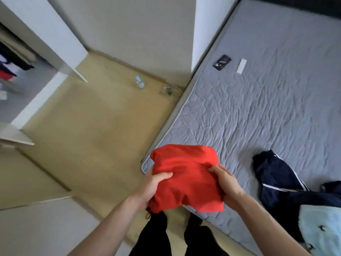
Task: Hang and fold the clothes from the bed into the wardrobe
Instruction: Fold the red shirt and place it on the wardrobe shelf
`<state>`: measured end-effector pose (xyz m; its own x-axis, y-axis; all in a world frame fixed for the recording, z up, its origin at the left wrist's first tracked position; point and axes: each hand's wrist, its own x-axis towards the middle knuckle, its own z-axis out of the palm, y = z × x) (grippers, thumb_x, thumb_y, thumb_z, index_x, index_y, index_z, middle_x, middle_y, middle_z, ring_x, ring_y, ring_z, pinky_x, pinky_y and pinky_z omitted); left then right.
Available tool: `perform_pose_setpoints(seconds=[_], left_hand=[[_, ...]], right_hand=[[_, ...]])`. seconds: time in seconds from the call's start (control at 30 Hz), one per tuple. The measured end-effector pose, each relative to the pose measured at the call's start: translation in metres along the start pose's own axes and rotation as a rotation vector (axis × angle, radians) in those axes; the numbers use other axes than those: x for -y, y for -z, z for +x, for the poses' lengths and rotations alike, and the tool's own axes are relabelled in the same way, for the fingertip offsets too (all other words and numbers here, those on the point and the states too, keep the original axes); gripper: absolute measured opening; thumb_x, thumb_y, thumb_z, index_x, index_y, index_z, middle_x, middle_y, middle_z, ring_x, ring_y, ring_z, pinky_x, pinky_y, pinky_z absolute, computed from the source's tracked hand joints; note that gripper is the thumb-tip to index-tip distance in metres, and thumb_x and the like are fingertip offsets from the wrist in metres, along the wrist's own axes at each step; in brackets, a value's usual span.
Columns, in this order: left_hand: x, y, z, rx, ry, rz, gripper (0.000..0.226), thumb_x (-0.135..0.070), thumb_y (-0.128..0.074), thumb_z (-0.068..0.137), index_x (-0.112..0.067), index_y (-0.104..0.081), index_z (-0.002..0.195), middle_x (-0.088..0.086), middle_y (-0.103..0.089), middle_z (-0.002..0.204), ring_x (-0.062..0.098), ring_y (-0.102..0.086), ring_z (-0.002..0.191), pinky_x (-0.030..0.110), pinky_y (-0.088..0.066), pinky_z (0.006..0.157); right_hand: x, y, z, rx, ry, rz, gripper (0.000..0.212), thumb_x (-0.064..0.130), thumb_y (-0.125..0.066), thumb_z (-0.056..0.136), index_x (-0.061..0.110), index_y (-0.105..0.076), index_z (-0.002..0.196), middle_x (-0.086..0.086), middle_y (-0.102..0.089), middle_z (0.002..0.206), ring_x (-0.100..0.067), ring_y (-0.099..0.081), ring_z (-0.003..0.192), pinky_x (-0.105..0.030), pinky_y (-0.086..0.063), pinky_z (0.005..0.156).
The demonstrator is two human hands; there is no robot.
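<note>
A folded red garment point(186, 174) is held in the air over the near corner of the grey mattress point(267, 100). My left hand point(152, 187) grips its left edge, thumb on top. My right hand point(226, 183) grips its right edge the same way. On the mattress at the right lie a navy garment with white stripes point(276, 176) and a pale blue garment point(321, 230). The open wardrobe point(20, 58) stands at the far left, with dark and red clothes hanging inside.
A black phone point(222, 62) and a white strip point(241, 65) lie on the far part of the mattress. A plastic bottle point(140, 82) lies on the tan floor point(96, 126) by the wall. White wardrobe doors stand open at the left.
</note>
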<state>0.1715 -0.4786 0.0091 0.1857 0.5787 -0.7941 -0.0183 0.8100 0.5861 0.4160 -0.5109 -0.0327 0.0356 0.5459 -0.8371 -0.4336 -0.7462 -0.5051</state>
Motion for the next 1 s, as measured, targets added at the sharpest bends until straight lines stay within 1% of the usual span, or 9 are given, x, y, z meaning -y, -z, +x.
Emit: perform_pose_setpoints(seconds=[0.07, 0.23, 0.33, 0.4, 0.5, 0.63, 0.77, 0.9, 1.0], left_hand=[[-0.013, 0.019, -0.023, -0.055, -0.053, -0.052, 0.035, -0.009, -0.068, 0.09, -0.011, -0.069, 0.124, 0.012, -0.076, 0.117, 0.029, -0.074, 0.108, 0.039, -0.06, 0.092], [-0.054, 0.094, -0.079, -0.171, -0.189, -0.145, 0.033, -0.01, -0.065, 0.092, -0.013, -0.068, 0.125, 0.01, -0.077, 0.115, 0.03, -0.074, 0.106, 0.047, -0.055, 0.101], [-0.071, 0.149, -0.111, -0.247, -0.273, -0.235, 0.036, -0.009, -0.063, 0.093, -0.012, -0.064, 0.129, 0.012, -0.076, 0.116, 0.032, -0.074, 0.107, 0.049, -0.056, 0.1], [-0.081, 0.188, -0.131, -0.295, -0.307, -0.293, 0.037, -0.012, -0.064, 0.092, -0.013, -0.065, 0.13, 0.012, -0.076, 0.116, 0.032, -0.074, 0.106, 0.047, -0.058, 0.096], [-0.099, 0.246, -0.16, -0.347, -0.373, -0.355, 0.04, -0.02, -0.068, 0.088, -0.017, -0.067, 0.128, 0.011, -0.077, 0.114, 0.032, -0.075, 0.103, 0.044, -0.061, 0.088], [-0.126, 0.311, -0.191, -0.36, -0.475, -0.4, 0.05, -0.032, -0.075, 0.076, -0.021, -0.071, 0.124, 0.01, -0.077, 0.115, 0.031, -0.075, 0.103, 0.036, -0.061, 0.075], [-0.152, 0.361, -0.206, -0.355, -0.542, -0.437, 0.041, -0.032, -0.078, 0.076, -0.027, -0.075, 0.117, 0.01, -0.075, 0.121, 0.032, -0.073, 0.109, 0.038, -0.061, 0.08], [-0.18, 0.409, -0.213, -0.418, -0.553, -0.46, 0.051, -0.031, -0.077, 0.074, -0.021, -0.071, 0.124, 0.011, -0.076, 0.117, 0.033, -0.075, 0.104, 0.042, -0.061, 0.081], [-0.205, 0.451, -0.214, -0.475, -0.556, -0.48, 0.054, -0.032, -0.076, 0.072, -0.021, -0.069, 0.125, 0.01, -0.077, 0.114, 0.032, -0.076, 0.101, 0.042, -0.061, 0.08]], right_hand=[[0.014, -0.033, -0.012, 0.046, 0.022, -0.043, 0.011, 0.02, -0.073, 0.077, 0.025, -0.074, 0.086, -0.013, -0.062, 0.089, -0.025, -0.058, 0.081, -0.032, -0.049, 0.068], [0.04, -0.14, -0.029, 0.21, 0.064, -0.205, 0.035, 0.032, -0.081, 0.055, 0.025, -0.073, 0.088, -0.015, -0.059, 0.092, -0.027, -0.055, 0.087, -0.04, -0.045, 0.079], [0.049, -0.217, -0.034, 0.295, 0.103, -0.332, 0.035, 0.037, -0.082, 0.052, 0.024, -0.078, 0.085, -0.012, -0.069, 0.087, -0.021, -0.066, 0.076, -0.031, -0.054, 0.067], [0.053, -0.271, -0.041, 0.356, 0.135, -0.398, 0.04, 0.038, -0.081, 0.056, 0.023, -0.08, 0.092, -0.013, -0.076, 0.093, -0.02, -0.071, 0.078, -0.031, -0.058, 0.064], [0.054, -0.348, -0.055, 0.435, 0.204, -0.464, 0.046, 0.039, -0.081, 0.06, 0.021, -0.081, 0.102, -0.016, -0.078, 0.108, -0.026, -0.074, 0.093, -0.046, -0.06, 0.085], [0.058, -0.435, -0.077, 0.491, 0.268, -0.534, 0.039, 0.04, -0.078, 0.065, 0.023, -0.082, 0.1, -0.011, -0.08, 0.102, -0.023, -0.077, 0.087, -0.034, -0.059, 0.071], [0.07, -0.504, -0.088, 0.571, 0.317, -0.587, 0.043, 0.04, -0.079, 0.069, 0.023, -0.08, 0.108, -0.012, -0.079, 0.109, -0.03, -0.076, 0.101, -0.04, -0.06, 0.084], [0.084, -0.575, -0.092, 0.644, 0.371, -0.66, 0.023, 0.034, -0.075, 0.083, 0.029, -0.08, 0.104, -0.009, -0.079, 0.109, -0.027, -0.076, 0.101, -0.041, -0.061, 0.087], [0.092, -0.635, -0.084, 0.694, 0.386, -0.701, 0.021, 0.028, -0.07, 0.09, 0.027, -0.079, 0.109, -0.009, -0.079, 0.112, -0.028, -0.076, 0.103, -0.048, -0.059, 0.096]])
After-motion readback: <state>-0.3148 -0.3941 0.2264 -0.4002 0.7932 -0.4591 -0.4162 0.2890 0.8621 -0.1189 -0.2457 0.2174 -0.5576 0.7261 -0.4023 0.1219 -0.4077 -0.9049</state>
